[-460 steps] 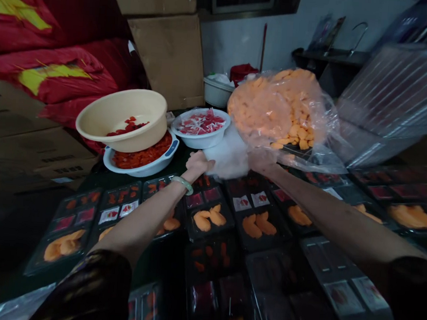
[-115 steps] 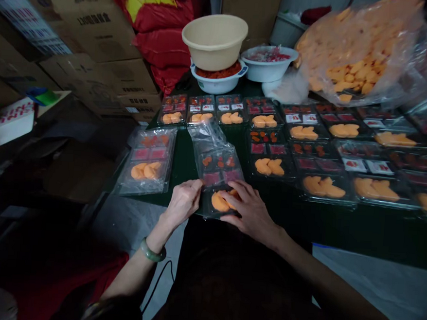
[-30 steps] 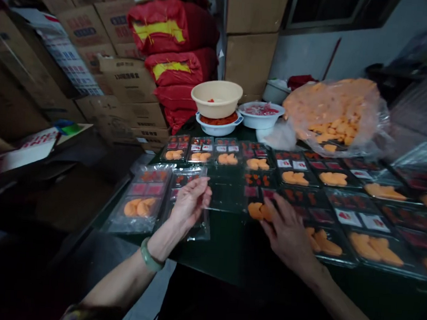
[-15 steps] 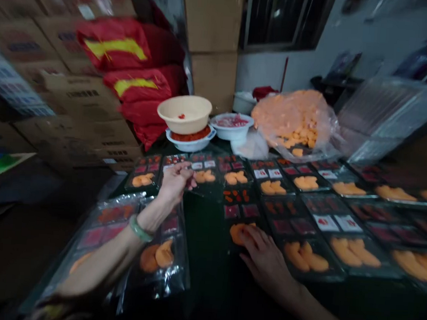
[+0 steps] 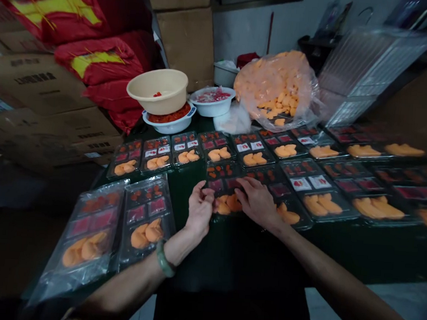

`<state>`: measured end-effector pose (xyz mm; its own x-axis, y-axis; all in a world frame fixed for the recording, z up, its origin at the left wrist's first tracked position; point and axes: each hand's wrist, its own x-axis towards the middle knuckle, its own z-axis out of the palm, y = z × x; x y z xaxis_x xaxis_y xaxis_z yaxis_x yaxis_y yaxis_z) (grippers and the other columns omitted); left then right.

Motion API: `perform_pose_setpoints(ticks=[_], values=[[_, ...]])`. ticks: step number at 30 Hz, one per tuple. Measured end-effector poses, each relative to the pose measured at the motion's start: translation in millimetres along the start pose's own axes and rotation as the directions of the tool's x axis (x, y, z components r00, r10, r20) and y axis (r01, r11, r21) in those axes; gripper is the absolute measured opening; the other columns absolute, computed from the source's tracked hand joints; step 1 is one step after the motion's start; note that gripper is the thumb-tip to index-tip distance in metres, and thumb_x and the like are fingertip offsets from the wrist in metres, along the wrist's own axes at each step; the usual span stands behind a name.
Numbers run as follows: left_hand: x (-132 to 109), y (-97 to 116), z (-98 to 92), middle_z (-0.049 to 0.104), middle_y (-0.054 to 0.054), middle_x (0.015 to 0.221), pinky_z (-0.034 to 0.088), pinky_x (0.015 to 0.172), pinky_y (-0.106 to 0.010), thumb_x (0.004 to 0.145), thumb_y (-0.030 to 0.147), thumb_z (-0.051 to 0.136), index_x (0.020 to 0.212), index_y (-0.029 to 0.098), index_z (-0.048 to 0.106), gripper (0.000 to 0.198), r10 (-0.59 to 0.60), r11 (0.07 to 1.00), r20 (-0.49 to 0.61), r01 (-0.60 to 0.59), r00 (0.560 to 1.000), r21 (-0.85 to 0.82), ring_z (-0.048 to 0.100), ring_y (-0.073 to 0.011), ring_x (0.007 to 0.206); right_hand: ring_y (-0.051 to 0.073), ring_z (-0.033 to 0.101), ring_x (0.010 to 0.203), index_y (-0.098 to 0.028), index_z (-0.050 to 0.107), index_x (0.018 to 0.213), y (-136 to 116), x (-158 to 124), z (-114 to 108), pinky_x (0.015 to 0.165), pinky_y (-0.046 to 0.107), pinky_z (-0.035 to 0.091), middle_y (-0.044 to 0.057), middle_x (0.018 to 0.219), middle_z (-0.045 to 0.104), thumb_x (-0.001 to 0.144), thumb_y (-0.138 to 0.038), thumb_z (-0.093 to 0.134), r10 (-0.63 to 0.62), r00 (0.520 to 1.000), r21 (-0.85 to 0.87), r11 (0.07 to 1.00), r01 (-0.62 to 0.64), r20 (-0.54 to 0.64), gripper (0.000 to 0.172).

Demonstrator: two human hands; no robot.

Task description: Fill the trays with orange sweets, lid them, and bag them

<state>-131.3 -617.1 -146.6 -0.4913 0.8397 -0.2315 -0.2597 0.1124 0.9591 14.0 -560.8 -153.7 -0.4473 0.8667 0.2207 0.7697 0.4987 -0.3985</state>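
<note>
**A:** Start at the left. What's lying there?

**B:** Two sealed clear plastic bags point(image 5: 86, 234) point(image 5: 147, 218) on the dark green table point(image 5: 236, 259), each with a packed tray of orange pieces and red bits. The nearer-centre one is just beside the left hand point(image 5: 200, 209).

**A:** And that hand's fingers point(image 5: 198, 190)?

**B:** Curled in toward the palm, nearly closed, above the table edge of the black plastic tray point(image 5: 223, 192). Whether they pinch anything, I can't tell. A green bangle point(image 5: 165, 259) sits on that wrist.

**A:** The right hand point(image 5: 256, 199)?

**B:** Open, fingers point(image 5: 243, 182) reaching forward and lying on that same tray, just past its orange pieces point(image 5: 225, 204). The tray sits at the front of the rows, between both hands.

**A:** Further back?

**B:** A beige basin point(image 5: 156, 90) on a white bowl point(image 5: 168, 122) of red pieces, then a white bowl point(image 5: 212, 104) of pink-red slices, then a big clear bag of orange pieces point(image 5: 273, 84).
</note>
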Motion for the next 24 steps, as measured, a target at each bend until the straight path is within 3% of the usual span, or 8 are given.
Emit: perform_pose_setpoints(ticks=[3,8,10,12,14,19,24], values=[[5.9,-9.5,2.7,0.046,0.006,0.067,0.034,0.043,-0.017,0.071,0.011,0.051,0.109,0.014,0.043,0.039,0.004,0.982,-0.036,0.003,0.999,0.187,0.044,-0.0047,0.045,0.026,0.050,0.108,-0.017,0.057,0.118,-0.9,9.7,1.7,0.092,0.042,0.036,0.012,0.120,0.055,0.088,-0.030,0.043,0.011,0.991,-0.132,0.991,0.006,0.131,0.035],[16.8,-13.6,-13.5,0.049,0.003,0.066,0.038,0.053,-0.021,0.071,0.016,0.058,0.097,0.015,0.052,0.027,0.065,0.867,0.016,-0.064,0.998,0.494,0.047,-0.0090,0.055,0.027,0.045,0.110,-0.016,0.058,0.116,3.8,23.2,5.2,0.092,0.041,0.032,0.015,0.122,0.052,0.089,-0.033,0.042,-0.062,0.980,-0.250,0.962,0.109,0.188,0.036],[18.2,-12.0,-21.1,0.052,-0.001,0.074,0.041,0.057,-0.024,0.068,0.022,0.064,0.097,0.016,0.056,0.030,0.097,0.719,0.056,-0.108,0.994,0.686,0.051,-0.0121,0.062,0.028,0.043,0.113,-0.015,0.059,0.113,6.8,27.8,6.7,0.092,0.041,0.030,0.016,0.123,0.051,0.089,-0.033,0.043,-0.092,0.975,-0.275,0.950,0.147,0.204,0.035],[19.6,-9.8,-26.5,0.054,-0.005,0.092,0.043,0.062,-0.027,0.067,0.027,0.066,0.110,0.019,0.056,0.044,0.140,0.497,0.120,-0.175,0.983,0.850,0.055,-0.0149,0.071,0.030,0.041,0.116,-0.015,0.059,0.113,8.7,31.2,8.1,0.093,0.041,0.030,0.016,0.125,0.050,0.088,-0.035,0.044,-0.126,0.971,-0.286,0.941,0.182,0.205,0.035],[23.7,-7.8,-29.2,0.051,-0.008,0.106,0.046,0.069,-0.028,0.069,0.025,0.063,0.124,0.022,0.049,0.057,0.149,0.373,0.181,-0.225,0.972,0.900,0.057,-0.0165,0.078,0.031,0.038,0.119,-0.017,0.058,0.113,9.3,33.4,9.0,0.093,0.041,0.029,0.016,0.126,0.049,0.088,-0.037,0.045,-0.157,0.965,-0.290,0.932,0.216,0.211,0.035],[41.3,-3.4,-25.0,0.059,-0.007,0.095,0.047,0.074,-0.027,0.072,0.014,0.058,0.129,0.015,0.046,0.058,0.064,0.447,0.238,-0.241,0.969,0.862,0.059,-0.0165,0.080,0.035,0.033,0.125,-0.021,0.057,0.116,8.7,38.5,7.0,0.097,0.045,0.024,0.016,0.127,0.049,0.088,-0.041,0.046,-0.189,0.945,-0.290,0.919,0.266,0.266,0.036],[40.2,2.9,-18.0,0.061,-0.003,0.080,0.045,0.061,-0.023,0.070,0.013,0.063,0.131,0.010,0.040,0.065,0.039,0.644,0.113,-0.112,0.993,0.757,0.057,-0.0133,0.066,0.033,0.033,0.126,-0.022,0.055,0.120,5.9,35.5,5.7,0.096,0.044,0.025,0.016,0.130,0.047,0.089,-0.042,0.044,-0.186,0.940,-0.265,0.927,0.265,0.286,0.038]])
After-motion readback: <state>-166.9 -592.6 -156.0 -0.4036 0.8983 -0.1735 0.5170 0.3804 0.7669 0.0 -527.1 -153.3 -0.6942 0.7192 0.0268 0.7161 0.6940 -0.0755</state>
